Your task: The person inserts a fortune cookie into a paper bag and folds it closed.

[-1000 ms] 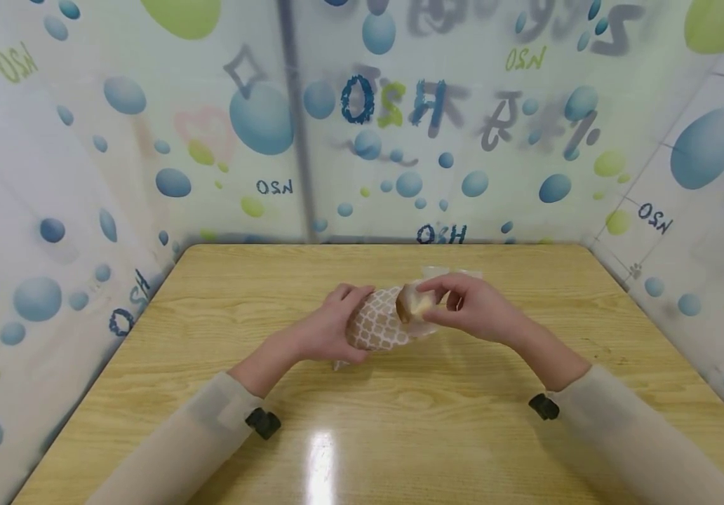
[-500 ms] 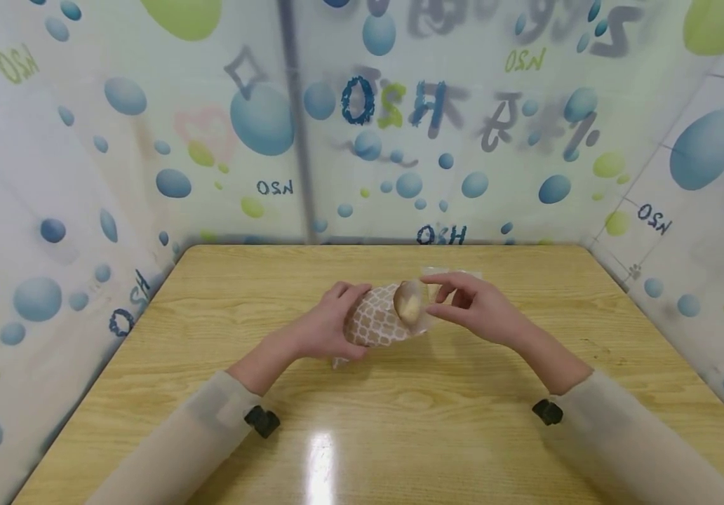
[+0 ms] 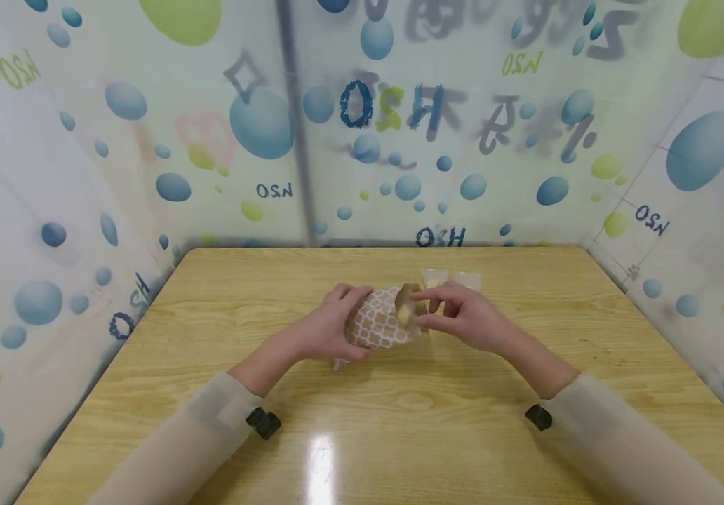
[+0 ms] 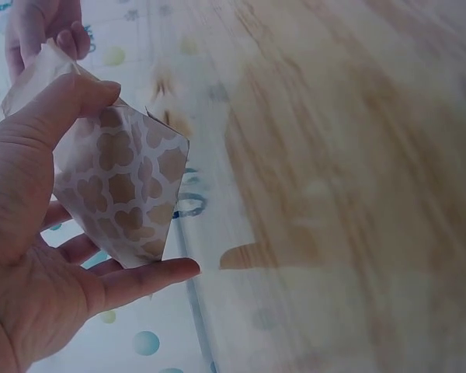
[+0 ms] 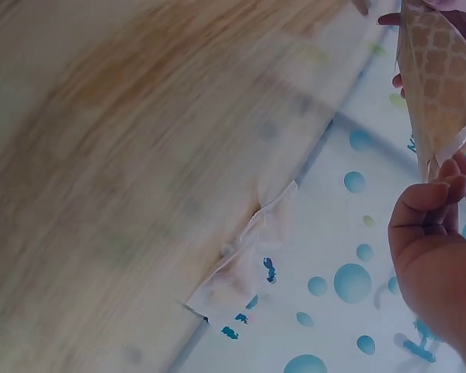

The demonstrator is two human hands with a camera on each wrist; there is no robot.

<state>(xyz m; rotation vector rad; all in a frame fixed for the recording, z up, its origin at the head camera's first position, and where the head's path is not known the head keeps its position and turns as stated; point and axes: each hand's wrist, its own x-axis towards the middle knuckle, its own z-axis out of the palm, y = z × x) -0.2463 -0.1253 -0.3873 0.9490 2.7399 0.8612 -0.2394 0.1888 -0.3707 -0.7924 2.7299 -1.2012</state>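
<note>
A paper bag (image 3: 376, 320) with a brown and white lattice pattern lies tilted above the table, its mouth facing right. My left hand (image 3: 329, 324) grips its closed end, thumb on one side and fingers on the other, as the left wrist view also shows. At the mouth, my right hand (image 3: 474, 320) pinches the rim of the bag with thumb and fingertips. Something pale (image 3: 405, 314) shows inside the opening; its kind is unclear. In the right wrist view, the right hand (image 5: 439, 249) meets the bag's lower corner.
Two small clear packets, one (image 3: 434, 275) beside the other (image 3: 468, 280), lie on the wooden table (image 3: 362, 428) behind the right hand. A printed curtain (image 3: 362, 175) with bubbles surrounds the table's back and sides.
My right hand has moved slightly left and down, its fingertips coming from just off the bag's mouth onto the rim. Both packets show more fully behind it. The left hand keeps its grip.
</note>
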